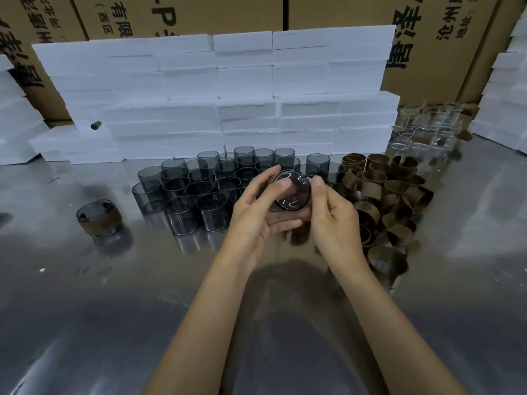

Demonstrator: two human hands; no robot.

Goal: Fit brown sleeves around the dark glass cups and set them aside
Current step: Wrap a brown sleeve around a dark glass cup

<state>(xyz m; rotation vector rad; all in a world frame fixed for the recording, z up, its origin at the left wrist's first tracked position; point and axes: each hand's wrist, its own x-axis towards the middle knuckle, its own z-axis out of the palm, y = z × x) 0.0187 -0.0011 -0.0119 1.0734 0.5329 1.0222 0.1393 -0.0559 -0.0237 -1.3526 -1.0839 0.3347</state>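
Two hands, the left hand [258, 206] and the right hand [332, 212], curl their fingers round one dark round glass cup [292, 191], held tipped above the shiny metal table [114, 309] with its round end toward the camera. At twelve o'clock stand clustered bare dark glass cups [199, 192]; at three o'clock lies a heap of brown paper sleeves [393, 201]; at nine o'clock one sleeved cup [99, 219] stands alone. White foam blocks [222, 95] and printed cardboard cartons [442, 38] wall the back.

table [85, 323]: brushed metal, showing a glossy, mirror-like sheen with blurred reflections
dark glass cups [182, 192]: smoky translucent glass, looking smooth and shiny
held cup [292, 191]: dark glass, its base catching bright glints
brown sleeves [393, 195]: matt, paper-like card
white blocks [216, 95]: looking like matt, grainy foam
boxes [456, 38]: matt corrugated cardboard, carrying black print
clear glasses [427, 126]: colourless, glossy
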